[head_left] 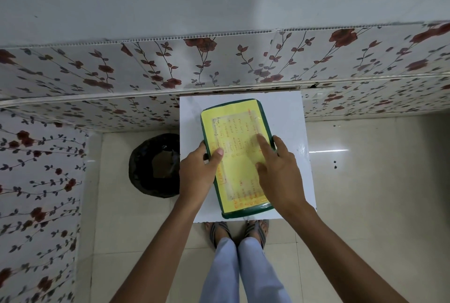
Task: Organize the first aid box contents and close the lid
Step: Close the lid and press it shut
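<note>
Directly ahead of the person, the first aid box (235, 156) lies flat on a small white counter (289, 117), its green-rimmed lid (264, 120) down over it and covered by a yellow handwritten sheet (233, 137). Its long axis runs away from the body, tilted a little so the far end leans left and the near end right. Both hands sit at about the middle of that length, one on each long side: the left hand (197, 176) wraps the left edge with the thumb on top, while the right hand (280, 173) lies spread on the lid, fingers (264, 143) pressing the sheet and reaching the right rim. Neither hand looks nearer than the other. Judging by this, the lid appears shut or nearly so; whether it has latched cannot be told. A dark bin (155, 166) stands on the floor to the left.
</note>
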The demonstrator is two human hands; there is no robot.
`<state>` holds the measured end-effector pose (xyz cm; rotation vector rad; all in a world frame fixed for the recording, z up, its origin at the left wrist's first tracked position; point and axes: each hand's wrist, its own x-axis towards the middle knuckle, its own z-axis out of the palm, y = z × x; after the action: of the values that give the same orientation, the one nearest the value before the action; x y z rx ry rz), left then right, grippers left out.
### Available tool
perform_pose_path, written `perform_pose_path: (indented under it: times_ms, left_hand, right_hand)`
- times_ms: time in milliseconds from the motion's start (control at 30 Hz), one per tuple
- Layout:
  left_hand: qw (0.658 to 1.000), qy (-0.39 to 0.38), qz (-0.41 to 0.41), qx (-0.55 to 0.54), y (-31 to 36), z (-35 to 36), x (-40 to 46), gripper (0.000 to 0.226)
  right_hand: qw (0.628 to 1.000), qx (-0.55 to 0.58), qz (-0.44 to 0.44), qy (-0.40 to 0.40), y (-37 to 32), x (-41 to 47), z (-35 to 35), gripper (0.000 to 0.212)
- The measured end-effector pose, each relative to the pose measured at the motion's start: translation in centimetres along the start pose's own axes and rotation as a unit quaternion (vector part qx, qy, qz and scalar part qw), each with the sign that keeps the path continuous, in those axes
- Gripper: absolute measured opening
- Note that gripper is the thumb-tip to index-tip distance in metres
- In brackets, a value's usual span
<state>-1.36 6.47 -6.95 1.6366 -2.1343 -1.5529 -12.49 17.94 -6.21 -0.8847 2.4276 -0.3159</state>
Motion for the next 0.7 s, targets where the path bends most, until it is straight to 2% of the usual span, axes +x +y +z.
perform_pose_path:
  times_ms: [233,467,700]
  left_hand:
    - [0.999,0.030,0.013,0.020,-0.1,0.3,-0.3,0.026]
    - [0.999,0.026,-0.025,-0.036,-0.2,0.0,0.5,0.018]
    - [0.999,0.015,-0.021,-0.023,0.0,0.0,1.3,0.024]
  right_hand:
    - [0.999,0.027,-0.011,0.028,0.9,0.3,0.3,0.056]
    - [0.999,0.029,-0.013,0.039,0.3,1.1,-0.1,0.054]
    - [1.000,-0.005,-0.010,0.029,-0.3,1.7,-0.4,0.055]
